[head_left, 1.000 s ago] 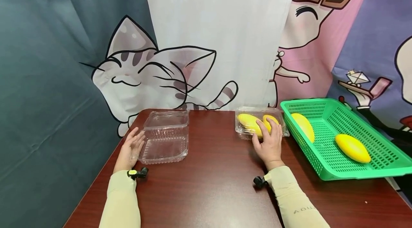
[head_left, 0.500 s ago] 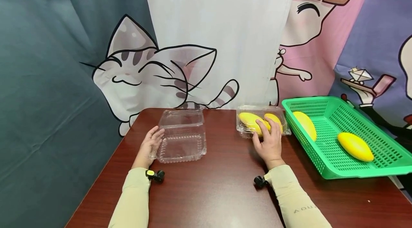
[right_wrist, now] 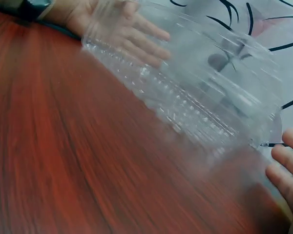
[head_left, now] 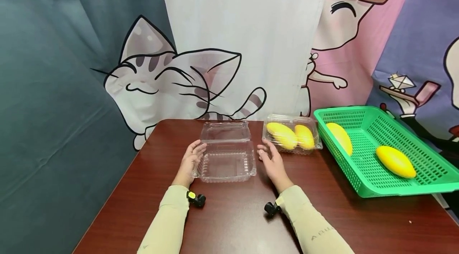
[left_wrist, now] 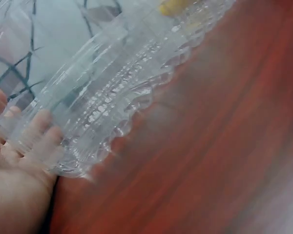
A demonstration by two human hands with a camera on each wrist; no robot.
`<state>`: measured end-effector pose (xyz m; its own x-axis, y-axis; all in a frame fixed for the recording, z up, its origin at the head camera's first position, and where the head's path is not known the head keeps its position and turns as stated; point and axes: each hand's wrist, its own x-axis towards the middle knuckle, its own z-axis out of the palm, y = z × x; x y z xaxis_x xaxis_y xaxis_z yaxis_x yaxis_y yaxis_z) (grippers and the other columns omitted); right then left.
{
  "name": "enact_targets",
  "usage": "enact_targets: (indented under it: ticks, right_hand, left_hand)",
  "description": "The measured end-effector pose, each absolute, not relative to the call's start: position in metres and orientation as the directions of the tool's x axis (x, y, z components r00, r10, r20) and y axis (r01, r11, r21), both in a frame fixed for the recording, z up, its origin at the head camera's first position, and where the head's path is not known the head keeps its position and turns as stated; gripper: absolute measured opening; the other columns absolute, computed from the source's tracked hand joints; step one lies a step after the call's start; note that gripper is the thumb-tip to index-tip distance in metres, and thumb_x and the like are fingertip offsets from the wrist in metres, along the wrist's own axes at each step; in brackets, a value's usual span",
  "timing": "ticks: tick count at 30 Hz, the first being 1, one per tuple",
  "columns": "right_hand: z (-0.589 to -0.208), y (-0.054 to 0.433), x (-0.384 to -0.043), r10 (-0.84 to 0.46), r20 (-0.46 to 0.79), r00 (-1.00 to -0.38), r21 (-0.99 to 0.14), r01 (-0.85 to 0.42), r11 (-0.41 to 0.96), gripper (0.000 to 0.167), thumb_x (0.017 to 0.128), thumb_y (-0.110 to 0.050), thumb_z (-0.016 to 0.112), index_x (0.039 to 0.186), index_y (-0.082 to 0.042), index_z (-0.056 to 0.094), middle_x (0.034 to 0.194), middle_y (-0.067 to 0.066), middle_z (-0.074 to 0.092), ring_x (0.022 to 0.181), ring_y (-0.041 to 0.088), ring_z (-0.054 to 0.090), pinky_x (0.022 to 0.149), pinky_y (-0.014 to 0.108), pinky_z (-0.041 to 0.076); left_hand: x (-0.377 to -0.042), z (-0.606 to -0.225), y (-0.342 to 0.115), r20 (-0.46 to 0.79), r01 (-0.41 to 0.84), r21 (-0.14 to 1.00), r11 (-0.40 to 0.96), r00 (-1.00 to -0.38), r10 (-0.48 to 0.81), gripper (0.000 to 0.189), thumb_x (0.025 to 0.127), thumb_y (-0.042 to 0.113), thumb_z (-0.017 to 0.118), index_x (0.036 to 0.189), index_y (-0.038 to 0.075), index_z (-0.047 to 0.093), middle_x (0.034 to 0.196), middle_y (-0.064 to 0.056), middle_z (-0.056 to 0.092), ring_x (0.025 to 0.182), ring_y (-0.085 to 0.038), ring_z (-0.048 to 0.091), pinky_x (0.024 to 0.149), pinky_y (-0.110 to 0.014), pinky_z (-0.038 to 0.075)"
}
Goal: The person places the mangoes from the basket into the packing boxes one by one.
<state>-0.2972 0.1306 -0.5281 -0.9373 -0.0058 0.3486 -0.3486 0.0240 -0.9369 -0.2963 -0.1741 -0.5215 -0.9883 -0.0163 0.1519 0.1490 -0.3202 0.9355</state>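
A clear plastic clamshell box (head_left: pixel 226 177) stands on the table in the middle, its lid (head_left: pixel 226 131) swung back. My left hand (head_left: pixel 189 164) rests along its left side with fingers extended; they show through the clear wall in the left wrist view. My right hand (head_left: pixel 275 166) is at the box's right side, fingers loosely extended and holding nothing. In the right wrist view its fingertips (right_wrist: pixel 283 161) are close beside the box corner. Behind the right hand, a second clamshell box (head_left: pixel 292 118) with its lid down contains two yellow mangoes (head_left: pixel 282 135).
On the right is a green plastic basket (head_left: pixel 338 163), with one mango (head_left: pixel 396 161) on its floor and another mango (head_left: pixel 340 137) against its left wall. The brown table (head_left: pixel 229 222) ends at a printed cloth backdrop (head_left: pixel 247 27).
My left hand has slid the open clamshell box rightward to the middle. My right hand has left the filled box and moved left and down, to the open box's right side.
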Motion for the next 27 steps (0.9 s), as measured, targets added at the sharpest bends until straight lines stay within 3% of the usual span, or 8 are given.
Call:
enact_targets:
  ticks: [7, 12, 15, 17, 21, 24, 27]
  right_hand:
    - [-0.524, 0.121, -0.299, -0.033, 0.206, -0.978, -0.978, -0.205, -0.046, 0.039, 0.104, -0.007, 0.052, 0.141, 0.003, 0.052, 0.14, 0.027, 0.055, 0.123, 0.041, 0.056, 0.089, 0.032, 0.055]
    - [-0.524, 0.122, -0.298, -0.044, 0.202, -0.978, -0.979, -0.202, -0.014, 0.039, 0.102, -0.005, 0.054, 0.141, 0.001, 0.052, 0.142, 0.026, 0.054, 0.122, 0.043, 0.056, 0.095, 0.046, 0.054]
    - [-0.522, 0.123, -0.296, -0.041, 0.231, -0.972, -0.97, -0.233, 0.065, 0.038, 0.102, -0.007, 0.056, 0.14, -0.001, 0.054, 0.139, 0.024, 0.057, 0.121, 0.039, 0.058, 0.096, 0.047, 0.052]
    - [-0.519, 0.124, -0.295, -0.007, 0.276, -0.961, -0.949, -0.274, 0.153, 0.036, 0.101, -0.009, 0.059, 0.136, -0.003, 0.058, 0.134, 0.02, 0.061, 0.119, 0.034, 0.061, 0.096, 0.041, 0.052]
    - [-0.511, 0.132, -0.296, 0.091, 0.418, -0.904, -0.875, -0.373, 0.309, 0.025, 0.096, -0.009, 0.066, 0.12, -0.005, 0.068, 0.107, 0.012, 0.07, 0.093, 0.022, 0.064, 0.08, 0.024, 0.049]
    - [-0.499, 0.149, -0.299, 0.085, 0.495, -0.865, -0.819, -0.432, 0.377, 0.015, 0.095, -0.01, 0.066, 0.108, -0.007, 0.072, 0.087, 0.008, 0.068, 0.074, 0.018, 0.058, 0.066, 0.023, 0.046]
    - [-0.475, 0.176, -0.301, 0.041, 0.528, -0.848, -0.771, -0.459, 0.441, 0.013, 0.097, -0.013, 0.063, 0.106, -0.008, 0.072, 0.083, 0.006, 0.067, 0.071, 0.015, 0.057, 0.064, 0.025, 0.046]
  left_hand:
    - [-0.294, -0.523, -0.153, 0.158, 0.163, 0.947, -0.276, -0.987, -0.042, 0.077, 0.069, -0.02, 0.028, 0.146, -0.009, 0.028, 0.147, -0.034, 0.041, 0.14, -0.046, 0.034, 0.117, -0.054, 0.021]
    - [-0.293, -0.522, -0.151, 0.154, 0.162, 0.939, -0.302, -0.987, -0.05, 0.074, 0.073, -0.019, 0.029, 0.146, -0.009, 0.029, 0.149, -0.036, 0.037, 0.142, -0.049, 0.03, 0.12, -0.056, 0.017]
    - [-0.292, -0.522, -0.152, 0.161, 0.168, 0.938, -0.304, -0.986, -0.051, 0.073, 0.074, -0.019, 0.028, 0.146, -0.01, 0.029, 0.15, -0.036, 0.037, 0.143, -0.048, 0.03, 0.12, -0.056, 0.016]
    - [-0.291, -0.521, -0.153, 0.158, 0.167, 0.941, -0.295, -0.986, -0.052, 0.073, 0.074, -0.02, 0.028, 0.146, -0.009, 0.03, 0.15, -0.034, 0.039, 0.144, -0.047, 0.031, 0.12, -0.056, 0.018]
    - [-0.29, -0.52, -0.156, 0.161, 0.168, 0.94, -0.296, -0.986, -0.05, 0.073, 0.074, -0.02, 0.028, 0.146, -0.008, 0.03, 0.151, -0.034, 0.039, 0.144, -0.044, 0.032, 0.121, -0.054, 0.018]
    - [-0.29, -0.52, -0.157, 0.165, 0.17, 0.939, -0.3, -0.985, -0.039, 0.073, 0.075, -0.019, 0.028, 0.147, -0.009, 0.029, 0.151, -0.035, 0.037, 0.145, -0.044, 0.031, 0.122, -0.053, 0.016]
    - [-0.289, -0.521, -0.156, 0.162, 0.166, 0.937, -0.306, -0.986, -0.038, 0.072, 0.076, -0.019, 0.029, 0.147, -0.009, 0.03, 0.151, -0.034, 0.037, 0.146, -0.044, 0.031, 0.122, -0.054, 0.015]
